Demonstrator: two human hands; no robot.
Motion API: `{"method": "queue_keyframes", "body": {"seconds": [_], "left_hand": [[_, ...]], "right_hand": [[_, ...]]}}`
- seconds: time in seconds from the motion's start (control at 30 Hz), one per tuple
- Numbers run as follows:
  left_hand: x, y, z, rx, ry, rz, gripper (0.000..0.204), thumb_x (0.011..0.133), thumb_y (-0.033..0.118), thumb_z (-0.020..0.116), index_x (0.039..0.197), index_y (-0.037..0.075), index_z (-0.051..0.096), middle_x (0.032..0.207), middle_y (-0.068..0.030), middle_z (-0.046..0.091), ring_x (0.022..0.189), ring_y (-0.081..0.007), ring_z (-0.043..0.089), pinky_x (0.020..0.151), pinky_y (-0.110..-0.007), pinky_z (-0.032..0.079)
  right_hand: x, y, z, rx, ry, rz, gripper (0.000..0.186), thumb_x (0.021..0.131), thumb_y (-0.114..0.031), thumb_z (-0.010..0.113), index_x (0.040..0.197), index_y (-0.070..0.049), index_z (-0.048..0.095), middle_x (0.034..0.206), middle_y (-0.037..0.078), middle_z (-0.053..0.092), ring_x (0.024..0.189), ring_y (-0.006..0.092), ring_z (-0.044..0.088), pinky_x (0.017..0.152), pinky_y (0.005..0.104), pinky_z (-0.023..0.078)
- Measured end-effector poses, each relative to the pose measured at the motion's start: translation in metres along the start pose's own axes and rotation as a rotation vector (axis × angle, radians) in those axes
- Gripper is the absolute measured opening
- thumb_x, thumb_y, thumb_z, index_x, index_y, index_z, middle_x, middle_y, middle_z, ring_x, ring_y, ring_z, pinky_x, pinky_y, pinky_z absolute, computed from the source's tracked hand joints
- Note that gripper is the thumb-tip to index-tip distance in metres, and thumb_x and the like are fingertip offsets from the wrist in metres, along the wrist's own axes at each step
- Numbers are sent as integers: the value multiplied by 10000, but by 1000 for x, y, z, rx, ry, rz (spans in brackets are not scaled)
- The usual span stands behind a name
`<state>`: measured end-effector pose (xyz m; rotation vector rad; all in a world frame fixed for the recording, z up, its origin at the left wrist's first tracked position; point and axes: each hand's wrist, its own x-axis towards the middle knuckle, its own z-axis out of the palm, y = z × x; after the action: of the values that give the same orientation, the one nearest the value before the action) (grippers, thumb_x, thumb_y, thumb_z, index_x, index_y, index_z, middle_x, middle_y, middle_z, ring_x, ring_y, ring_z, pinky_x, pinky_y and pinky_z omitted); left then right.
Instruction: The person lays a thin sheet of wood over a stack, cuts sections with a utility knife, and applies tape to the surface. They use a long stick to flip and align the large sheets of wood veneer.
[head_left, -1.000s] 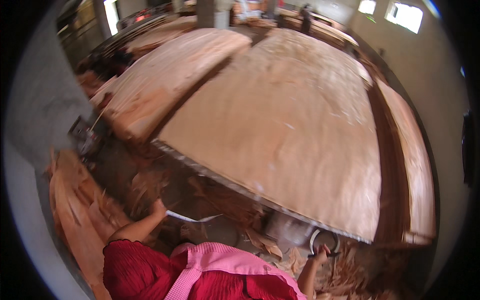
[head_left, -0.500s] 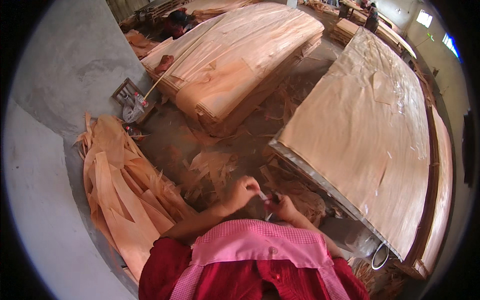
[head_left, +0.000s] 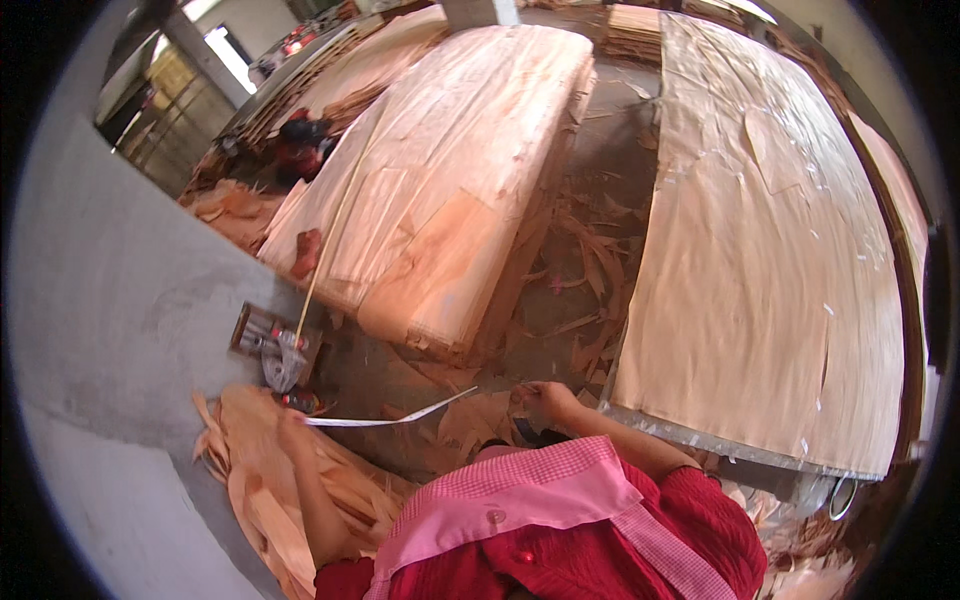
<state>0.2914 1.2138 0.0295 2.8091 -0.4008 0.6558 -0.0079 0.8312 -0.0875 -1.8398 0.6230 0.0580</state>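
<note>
My left hand (head_left: 294, 430) is raised on the left, over a heap of long wood veneer scraps (head_left: 262, 478). Its fingers are closed on one end of a narrow white strip of tape (head_left: 385, 421). The strip stretches toward the right, and its free end curls upward short of the other hand. In front of the pink apron bib, my right hand (head_left: 550, 400) is half closed near the corner of the right-hand veneer stack (head_left: 760, 270). Whatever its fingers hold is too blurred to make out.
A second tall veneer stack (head_left: 470, 150) stands ahead, with a thin stick (head_left: 338, 220) along its left side. By the grey wall (head_left: 140, 290) are a small wooden box (head_left: 250, 325) and a plastic bag (head_left: 284, 370). Veneer scraps litter the floor between the stacks.
My hands were close together before my chest; now the left has swung far out left with the white strip trailing from it. The view has turned left.
</note>
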Motion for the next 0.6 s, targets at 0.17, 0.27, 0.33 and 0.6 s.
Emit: {"method": "queue_keyframes", "body": {"seconds": [0.17, 0.27, 0.33, 0.6], "left_hand": [[-19, 231, 60, -658, -925, 224, 73, 695, 48, 599, 759, 36, 633, 713, -97, 615, 665, -185, 583, 608, -286, 446], [13, 306, 103, -913, -1033, 519, 97, 723, 75, 628, 802, 20, 616, 732, -70, 614, 691, -115, 569, 640, -265, 451], [56, 373, 93, -787, -973, 562, 77, 727, 58, 624, 793, 20, 613, 684, -45, 599, 655, -113, 555, 612, -255, 451], [124, 563, 171, -1294, -1249, 860, 187, 681, -27, 644, 847, 43, 594, 765, -27, 582, 664, -94, 541, 591, -218, 440]], "right_hand": [[74, -33, -9, 324, -131, -341, 375, 816, -94, 564, 1177, -35, 481, 1002, 91, 576, 909, 170, 534, 804, 284, 414], [93, -86, -52, 315, -101, -385, 284, 832, -134, 558, 1089, -20, 521, 906, 71, 584, 841, 155, 541, 759, 272, 432], [106, -112, -98, 301, -78, -171, 209, 844, -132, 542, 1011, -6, 546, 800, 52, 598, 750, 130, 562, 709, 252, 444], [154, -65, -206, 690, 384, -101, 127, 878, -115, 483, 913, -11, 548, 639, 26, 541, 585, 93, 526, 552, 247, 423]]}}
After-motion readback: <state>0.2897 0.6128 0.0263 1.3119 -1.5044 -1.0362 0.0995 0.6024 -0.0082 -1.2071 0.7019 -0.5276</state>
